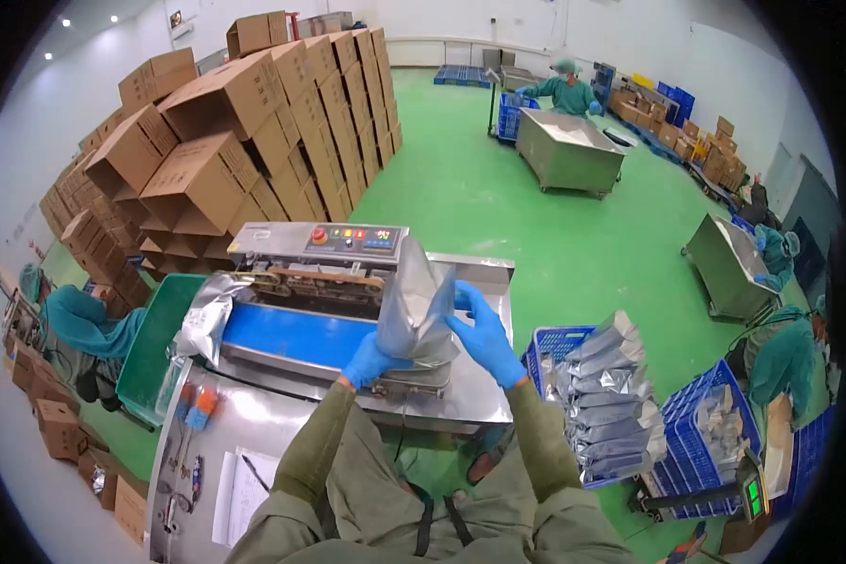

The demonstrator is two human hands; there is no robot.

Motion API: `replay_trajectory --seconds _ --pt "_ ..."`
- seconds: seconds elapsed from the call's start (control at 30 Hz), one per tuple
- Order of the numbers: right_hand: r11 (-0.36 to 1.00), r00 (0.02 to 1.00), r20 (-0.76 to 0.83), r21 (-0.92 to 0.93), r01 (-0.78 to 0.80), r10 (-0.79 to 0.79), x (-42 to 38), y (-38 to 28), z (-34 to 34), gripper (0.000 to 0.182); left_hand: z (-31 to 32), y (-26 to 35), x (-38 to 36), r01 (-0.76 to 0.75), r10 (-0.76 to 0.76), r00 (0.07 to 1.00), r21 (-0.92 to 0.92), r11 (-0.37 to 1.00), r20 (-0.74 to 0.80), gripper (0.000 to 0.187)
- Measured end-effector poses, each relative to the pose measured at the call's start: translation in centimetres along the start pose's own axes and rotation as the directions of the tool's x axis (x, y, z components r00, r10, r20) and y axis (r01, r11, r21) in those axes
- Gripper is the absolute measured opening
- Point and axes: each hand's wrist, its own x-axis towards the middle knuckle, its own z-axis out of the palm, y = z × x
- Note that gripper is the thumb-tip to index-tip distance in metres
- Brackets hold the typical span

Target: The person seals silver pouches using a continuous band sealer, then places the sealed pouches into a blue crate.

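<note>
A silver foil pouch (412, 305) stands upright in front of me, at the right end of the sealing machine (320, 241). My left hand (374, 361), in a blue glove, grips the pouch low on its left side. My right hand (485, 336), gloved the same way, has its thumb and fingers on the pouch's right edge. Behind the pouch is the machine's control panel with a red button. A blue conveyor belt (296, 336) runs along the machine, and another foil pouch (207, 320) lies at its left end.
Several filled pouches (611, 404) stand in a blue crate (543, 344) at my right. A green bin (150, 343) is beyond the belt's left end. The steel table (226, 414) bears a notebook (244, 493) and pen. Stacked cartons (254, 122) rise behind; co-workers stand around steel tubs (569, 155).
</note>
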Motion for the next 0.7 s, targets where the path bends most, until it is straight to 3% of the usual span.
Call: replay_trajectory --seconds 0.03,0.07,0.17,0.2,0.23,0.3,0.33,0.43,0.47,0.57,0.6,0.63,0.67,0.7 --pt "0.992 0.986 0.155 0.102 -0.077 0.061 0.9 1.1 0.2 0.049 -0.5 0.5 0.6 0.031 -0.029 0.998 -0.029 0.999 0.047 0.062" --pt "0.995 0.982 0.181 0.074 -0.069 0.055 1.4 1.8 0.1 0.046 -0.9 1.4 0.7 0.003 -0.016 0.994 0.119 0.993 0.111 0.058" --pt "0.999 0.980 0.200 -0.025 0.019 -0.014 3.2 3.0 -0.9 0.034 -2.7 5.9 -0.3 -0.067 0.066 0.998 -0.044 0.997 -0.014 0.047" --pt "0.995 0.983 0.171 -0.063 0.075 -0.063 3.3 3.1 -1.1 0.030 -3.1 10.1 -0.7 -0.168 0.168 0.983 0.007 0.986 -0.077 0.039" --pt "0.987 0.983 0.148 -0.101 0.123 -0.108 3.1 3.3 -1.3 0.026 -3.8 11.7 0.1 -0.202 0.219 0.974 0.216 0.955 -0.058 0.036" --pt "0.835 0.933 0.148 -0.416 0.360 -0.328 2.6 3.6 -1.7 0.022 -4.4 12.8 0.8 -0.240 0.292 0.957 0.584 0.775 0.006 0.032" --pt "0.694 0.879 0.176 -0.554 0.460 -0.442 2.9 3.8 -2.1 0.020 -4.3 11.8 1.5 -0.372 0.520 0.854 0.719 0.587 0.017 0.016" --pt "0.516 0.792 0.286 -0.631 0.579 -0.539 1.7 7.1 -5.0 0.019 -7.3 10.6 0.8 -0.308 0.396 0.882 0.948 0.077 0.255 0.014" --pt "0.518 0.780 0.339 -0.599 0.610 -0.527 0.9 7.3 -5.5 0.020 -6.9 9.5 0.1 -0.287 0.328 0.908 0.957 0.033 0.261 0.021" --pt "0.757 0.836 0.070 -0.390 0.524 -0.544 0.4 5.5 -4.5 0.026 -5.5 8.4 -0.4 -0.339 0.759 0.637 0.933 0.119 0.134 0.037" --pt "0.822 0.842 -0.073 -0.278 0.498 -0.535 0.5 3.9 -3.3 0.025 -4.2 8.7 -0.1 -0.356 0.807 0.590 0.898 0.257 0.003 0.036" --pt "0.896 0.906 -0.095 -0.222 0.384 -0.411 0.0 3.9 -2.7 0.020 -2.6 8.4 -0.2 -0.326 0.699 0.653 0.726 0.606 -0.290 0.029" --pt "0.951 0.954 -0.108 -0.163 0.261 -0.280 -0.8 4.2 -2.2 0.017 -0.9 8.0 -0.3 -0.269 0.486 0.702 0.437 0.858 -0.521 0.023" --pt "0.985 0.982 -0.117 -0.106 0.137 -0.149 -0.8 3.0 -1.7 0.014 0.6 8.9 0.0 -0.205 0.205 0.728 0.077 0.976 -0.654 0.017"
